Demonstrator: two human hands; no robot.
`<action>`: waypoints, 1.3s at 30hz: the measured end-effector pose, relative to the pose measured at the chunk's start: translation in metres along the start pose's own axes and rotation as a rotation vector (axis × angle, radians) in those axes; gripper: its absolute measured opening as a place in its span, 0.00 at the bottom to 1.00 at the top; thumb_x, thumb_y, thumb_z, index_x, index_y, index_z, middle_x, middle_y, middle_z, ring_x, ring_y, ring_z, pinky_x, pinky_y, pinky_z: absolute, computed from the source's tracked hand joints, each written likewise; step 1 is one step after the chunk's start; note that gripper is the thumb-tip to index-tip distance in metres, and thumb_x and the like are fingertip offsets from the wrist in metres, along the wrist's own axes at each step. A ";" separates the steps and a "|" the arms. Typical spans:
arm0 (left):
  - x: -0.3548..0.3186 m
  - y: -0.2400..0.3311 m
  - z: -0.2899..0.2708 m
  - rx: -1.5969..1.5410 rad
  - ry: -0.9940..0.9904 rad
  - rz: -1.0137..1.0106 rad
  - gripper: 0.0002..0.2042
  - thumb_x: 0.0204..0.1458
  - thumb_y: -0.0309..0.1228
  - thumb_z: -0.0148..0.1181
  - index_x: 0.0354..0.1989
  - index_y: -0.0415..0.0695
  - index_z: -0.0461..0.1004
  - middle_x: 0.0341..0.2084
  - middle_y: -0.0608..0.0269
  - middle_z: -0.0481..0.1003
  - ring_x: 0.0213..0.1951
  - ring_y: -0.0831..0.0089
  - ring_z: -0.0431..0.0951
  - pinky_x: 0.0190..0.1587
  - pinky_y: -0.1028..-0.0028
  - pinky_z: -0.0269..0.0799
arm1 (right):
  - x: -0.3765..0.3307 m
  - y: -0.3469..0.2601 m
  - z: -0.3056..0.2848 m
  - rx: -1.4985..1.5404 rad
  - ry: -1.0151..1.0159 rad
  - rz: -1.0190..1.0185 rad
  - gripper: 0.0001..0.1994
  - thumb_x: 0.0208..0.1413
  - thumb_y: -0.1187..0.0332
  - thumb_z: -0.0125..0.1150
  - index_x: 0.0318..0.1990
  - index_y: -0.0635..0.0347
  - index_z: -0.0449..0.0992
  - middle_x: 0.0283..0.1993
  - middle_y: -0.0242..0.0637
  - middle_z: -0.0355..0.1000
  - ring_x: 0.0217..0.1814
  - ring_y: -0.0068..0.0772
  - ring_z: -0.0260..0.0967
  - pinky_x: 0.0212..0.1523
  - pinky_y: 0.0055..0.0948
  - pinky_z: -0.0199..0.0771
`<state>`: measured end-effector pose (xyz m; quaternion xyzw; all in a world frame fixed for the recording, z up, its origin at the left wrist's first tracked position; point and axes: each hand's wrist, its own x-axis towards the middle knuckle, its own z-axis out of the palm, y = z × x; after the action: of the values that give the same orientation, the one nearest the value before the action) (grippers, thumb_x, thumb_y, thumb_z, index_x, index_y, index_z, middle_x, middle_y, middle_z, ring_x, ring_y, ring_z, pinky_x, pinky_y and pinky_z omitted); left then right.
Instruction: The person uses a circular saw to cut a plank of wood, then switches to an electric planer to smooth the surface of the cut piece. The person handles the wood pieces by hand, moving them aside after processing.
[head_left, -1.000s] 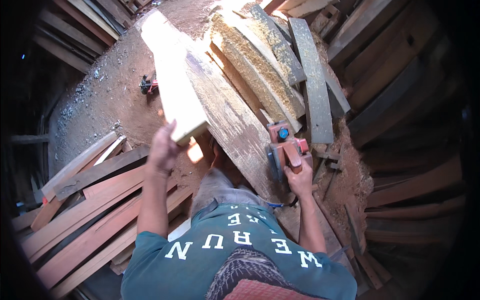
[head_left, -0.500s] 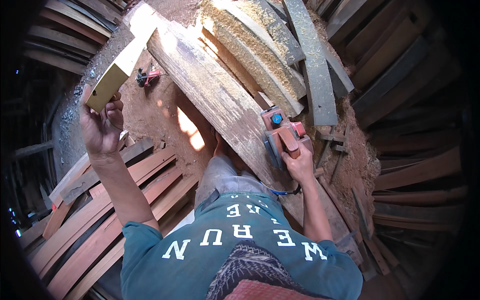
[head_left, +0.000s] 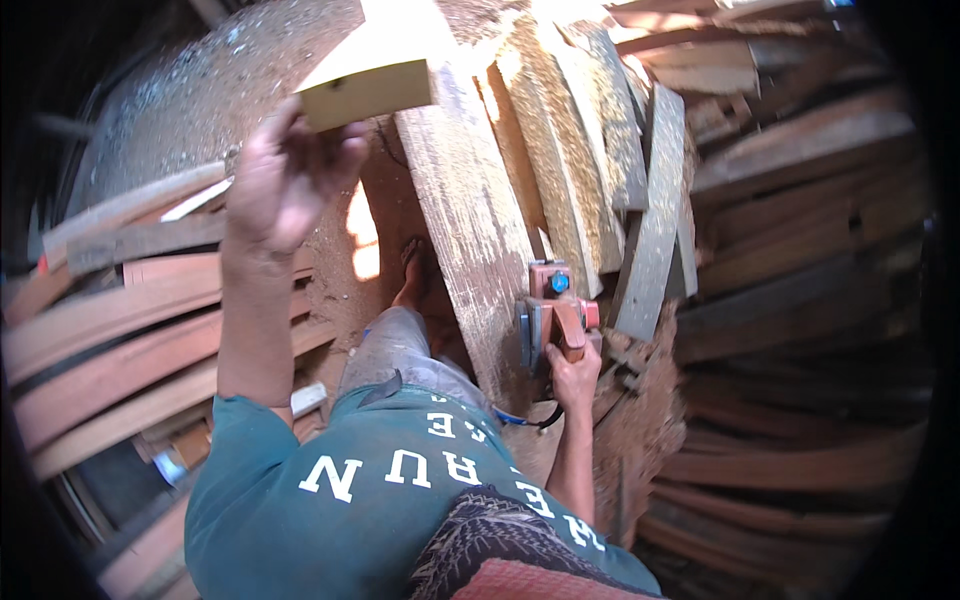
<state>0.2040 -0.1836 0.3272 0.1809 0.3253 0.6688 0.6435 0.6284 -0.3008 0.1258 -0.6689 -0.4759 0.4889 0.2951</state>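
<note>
Gripping the pale plank [head_left: 385,75] by its near end, our left hand [head_left: 285,180] holds it running away up-frame; our right hand [head_left: 572,375] clasps the red planer [head_left: 552,318], lower right

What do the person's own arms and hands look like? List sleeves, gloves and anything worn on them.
Both forearms are bare. The left hand and the right hand wear no gloves; no watch, ring or band shows on either. Short teal sleeves of a T-shirt end above the elbows. The shirt carries white block lettering across it. A dark patterned cloth lies over the shirt at the picture's lower edge.
</note>
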 end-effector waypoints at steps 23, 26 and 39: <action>-0.020 -0.029 0.008 0.184 0.054 -0.140 0.23 0.75 0.49 0.46 0.66 0.45 0.72 0.50 0.59 0.81 0.48 0.70 0.82 0.53 0.64 0.82 | 0.005 -0.003 0.017 -0.027 -0.055 -0.079 0.15 0.57 0.74 0.74 0.50 0.65 0.79 0.36 0.28 0.77 0.29 0.18 0.69 0.30 0.26 0.71; -0.037 -0.089 -0.021 0.421 0.289 -0.422 0.25 0.72 0.47 0.55 0.70 0.44 0.68 0.55 0.60 0.80 0.53 0.69 0.80 0.57 0.61 0.79 | 0.004 -0.001 0.013 -0.020 -0.050 -0.013 0.16 0.58 0.75 0.73 0.52 0.66 0.80 0.39 0.29 0.78 0.35 0.19 0.71 0.36 0.27 0.73; -0.019 -0.281 -0.201 1.179 0.057 -0.490 0.28 0.68 0.38 0.52 0.73 0.35 0.66 0.66 0.34 0.72 0.70 0.46 0.70 0.73 0.58 0.64 | 0.043 -0.039 0.079 -0.167 -0.150 -0.125 0.10 0.57 0.73 0.71 0.45 0.65 0.80 0.38 0.38 0.83 0.42 0.27 0.80 0.47 0.34 0.80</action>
<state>0.2815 -0.2545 -0.0023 0.4071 0.6875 0.2157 0.5613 0.5445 -0.2520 0.1157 -0.6218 -0.5763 0.4770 0.2319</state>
